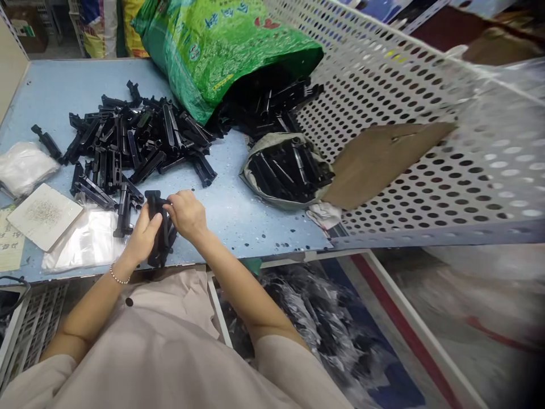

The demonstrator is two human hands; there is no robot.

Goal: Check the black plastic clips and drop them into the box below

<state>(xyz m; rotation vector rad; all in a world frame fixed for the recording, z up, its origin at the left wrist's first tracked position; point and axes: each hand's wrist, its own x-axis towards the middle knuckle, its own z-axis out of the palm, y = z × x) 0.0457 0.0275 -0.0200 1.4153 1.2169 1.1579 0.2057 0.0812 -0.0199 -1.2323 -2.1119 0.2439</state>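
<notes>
Near the table's front edge, my left hand (143, 233) is closed around several long black plastic parts (159, 244) bunched together upright. My right hand (186, 215) touches the upper end of that bunch from the right, its fingers bent and pinching at a part there. Just beyond both hands spreads a loose pile of the same black plastic parts (128, 136). One more black part (123, 213) lies right beside my left hand. Clear plastic bags (91, 241) lie flat to the left, partly under a white square tile (45, 216).
A green sack (225, 51) spills black parts at the back. In front of it stands an open cloth bag (279, 196) full of them. A white perforated panel (426, 85) with brown cardboard (378, 159) borders the right. Below, a drawer or bin holds plastic-wrapped black items (315, 318).
</notes>
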